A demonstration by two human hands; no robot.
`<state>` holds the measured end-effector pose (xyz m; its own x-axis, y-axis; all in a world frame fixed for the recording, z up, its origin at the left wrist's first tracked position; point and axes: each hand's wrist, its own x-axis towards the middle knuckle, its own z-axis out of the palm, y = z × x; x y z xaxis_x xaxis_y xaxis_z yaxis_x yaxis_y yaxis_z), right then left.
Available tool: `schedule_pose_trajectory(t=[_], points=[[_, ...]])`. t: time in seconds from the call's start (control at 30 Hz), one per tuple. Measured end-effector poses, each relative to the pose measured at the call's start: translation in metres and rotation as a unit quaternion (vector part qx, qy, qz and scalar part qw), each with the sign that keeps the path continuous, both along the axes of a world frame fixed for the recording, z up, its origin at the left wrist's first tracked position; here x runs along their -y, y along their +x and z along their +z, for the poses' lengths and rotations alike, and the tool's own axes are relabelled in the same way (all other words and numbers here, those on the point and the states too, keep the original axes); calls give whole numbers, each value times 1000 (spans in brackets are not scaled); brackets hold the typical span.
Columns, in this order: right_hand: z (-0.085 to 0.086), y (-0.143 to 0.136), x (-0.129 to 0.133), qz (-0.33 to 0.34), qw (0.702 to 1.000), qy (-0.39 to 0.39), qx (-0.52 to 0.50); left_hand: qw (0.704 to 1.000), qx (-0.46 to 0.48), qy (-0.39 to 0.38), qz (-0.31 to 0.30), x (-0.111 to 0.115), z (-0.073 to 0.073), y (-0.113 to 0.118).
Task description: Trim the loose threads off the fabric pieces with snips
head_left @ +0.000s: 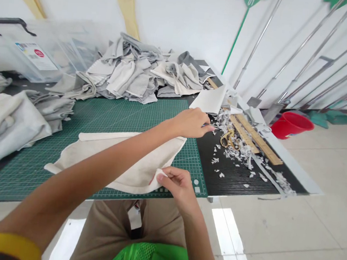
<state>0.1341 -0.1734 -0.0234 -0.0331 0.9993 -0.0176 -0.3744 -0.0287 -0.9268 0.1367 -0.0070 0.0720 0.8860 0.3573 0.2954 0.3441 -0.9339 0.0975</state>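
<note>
A cream piece of cloth (pixel 118 157) with curled edges lies on the green cutting mat (pixel 101 115). My right hand (pixel 180 188) pinches its near right corner between thumb and fingers, lifted slightly. Reaching across the cloth, my left hand (pixel 192 121) is closed at the mat's right edge. A thin tool with a metal tip (pixel 210 126) pokes out of its fingers; its kind is mostly hidden. Just right of that hand lie gold-handled scissors (pixel 229 139) among pale fabric scraps (pixel 241 157).
Heaped grey and cream cloth pieces (pixel 133 71) line the back of the table. More folded cloth (pixel 11 118) and a clear plastic bin (pixel 39 60) are at left. Wooden rulers (pixel 258 140) lie at right. A red bucket (pixel 292 125) and long-handled tools stand beyond the table.
</note>
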Motion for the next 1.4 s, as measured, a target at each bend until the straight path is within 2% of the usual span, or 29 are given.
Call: schedule_pose_trajectory(t=[0.07,0.13,0.23,0.3,0.33,0.37,0.43,0.57,0.67,0.77,1.1,1.4], points=[[1,0,0,-2,1000,7,13,997,-54,50,4,3,-4,9],[1,1,0,-3,1000,11,23,994,-58,91,0,9,5,-3],[2,0,1,1,1000,6,20,996,21,84,3,20,34,-52],[3,0,1,6,1000,1,7,997,57,39,-39,30,49,-94],[3,0,1,9,1000,-1,0,996,62,12,-57,36,52,-114],[3,0,1,11,1000,-3,-6,995,66,-15,-72,42,51,-134],[2,0,1,4,1000,-9,-15,992,57,-69,-89,54,39,-165],[0,-1,1,-6,999,-24,-29,992,-5,-90,-92,67,-5,-200],[0,-1,1,2,999,-25,-28,996,-3,-57,-69,69,-29,-209],[-1,0,0,6,999,-27,-23,998,15,-32,-56,66,-37,-210],[0,0,-1,0,999,-39,3,996,-5,-36,-84,60,-40,-197],[2,2,-1,28,998,-56,-21,994,-35,-6,-103,58,-30,-195]])
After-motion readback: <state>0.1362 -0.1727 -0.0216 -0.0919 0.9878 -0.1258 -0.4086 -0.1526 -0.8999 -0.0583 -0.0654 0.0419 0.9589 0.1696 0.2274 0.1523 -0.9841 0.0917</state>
